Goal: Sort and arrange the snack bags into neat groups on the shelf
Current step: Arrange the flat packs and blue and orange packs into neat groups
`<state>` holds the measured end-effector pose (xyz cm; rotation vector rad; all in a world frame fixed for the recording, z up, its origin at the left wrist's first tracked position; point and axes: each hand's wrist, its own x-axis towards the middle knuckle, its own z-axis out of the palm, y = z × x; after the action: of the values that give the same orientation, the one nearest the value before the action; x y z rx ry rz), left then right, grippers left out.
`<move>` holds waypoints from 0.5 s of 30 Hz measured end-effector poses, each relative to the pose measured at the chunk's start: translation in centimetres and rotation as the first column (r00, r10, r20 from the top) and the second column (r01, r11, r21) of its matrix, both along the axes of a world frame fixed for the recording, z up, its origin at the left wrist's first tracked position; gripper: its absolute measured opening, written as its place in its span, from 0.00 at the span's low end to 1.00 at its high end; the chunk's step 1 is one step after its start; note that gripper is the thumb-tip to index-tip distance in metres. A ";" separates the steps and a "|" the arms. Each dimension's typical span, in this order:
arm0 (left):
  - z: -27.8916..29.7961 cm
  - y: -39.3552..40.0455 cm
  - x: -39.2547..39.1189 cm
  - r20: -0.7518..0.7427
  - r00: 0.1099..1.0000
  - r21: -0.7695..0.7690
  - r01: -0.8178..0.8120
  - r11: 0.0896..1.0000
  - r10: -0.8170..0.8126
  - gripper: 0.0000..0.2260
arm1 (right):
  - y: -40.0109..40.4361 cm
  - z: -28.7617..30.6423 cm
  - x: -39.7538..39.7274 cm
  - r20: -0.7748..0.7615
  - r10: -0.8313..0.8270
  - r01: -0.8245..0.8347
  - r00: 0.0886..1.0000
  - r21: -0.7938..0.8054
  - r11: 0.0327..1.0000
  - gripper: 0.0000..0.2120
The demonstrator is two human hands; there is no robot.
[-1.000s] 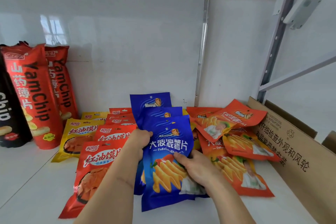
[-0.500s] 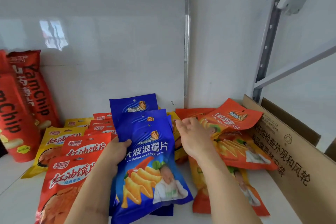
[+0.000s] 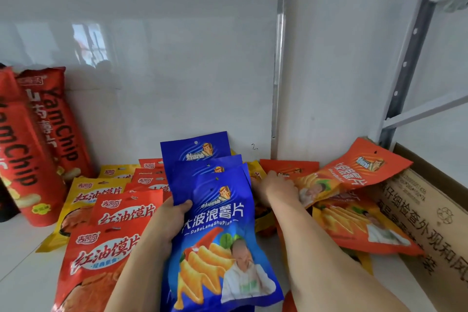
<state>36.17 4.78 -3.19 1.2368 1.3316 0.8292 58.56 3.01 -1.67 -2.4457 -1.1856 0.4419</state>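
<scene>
On the white shelf [image 3: 27,276], the left hand [image 3: 168,223] grips the front one of three blue chip bags [image 3: 222,223] stacked in the middle, thumb on its face. The right hand [image 3: 274,189] reaches among the orange bags [image 3: 354,175] just beside them; whether its fingers hold anything cannot be told. Red and yellow bags [image 3: 106,248] lie left, two tall red yam chip bags [image 3: 54,121] behind them, a cardboard box [image 3: 430,215] right.

We see a white shelf [image 3: 22,258] carrying red bags [image 3: 101,253], yellow bags [image 3: 78,192], blue bags [image 3: 217,223], orange bags [image 3: 354,225], YamChip bags [image 3: 33,159] at its left edge, and a cardboard box [image 3: 430,223] at its right edge.
</scene>
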 end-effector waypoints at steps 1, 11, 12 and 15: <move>0.0 0.1 0.0 0.003 1.000 -0.001 -0.001 1.000 0.001 0.06 | 0.1 0.1 -0.1 -0.011 -0.008 0.008 1.000 -0.016 1.000 0.38; 0.0 0.4 -0.2 -0.023 1.000 0.003 0.004 1.000 -0.004 0.06 | 0.9 0.7 -0.4 -0.167 0.073 -0.056 0.983 0.104 0.993 0.25; -0.1 0.5 -0.3 -0.025 1.000 0.006 0.005 1.000 -0.005 0.06 | 0.9 0.7 -0.5 -0.187 0.081 -0.053 0.979 0.150 0.987 0.25; -0.1 0.7 -0.2 -0.008 1.000 0.005 0.010 1.000 -0.010 0.06 | 0.2 0.8 0.2 -0.202 0.091 -0.030 0.975 0.285 0.958 0.23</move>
<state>35.98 5.45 -3.26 1.2509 1.3300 0.8219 58.77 3.25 -0.91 -2.0689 -1.1483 0.5020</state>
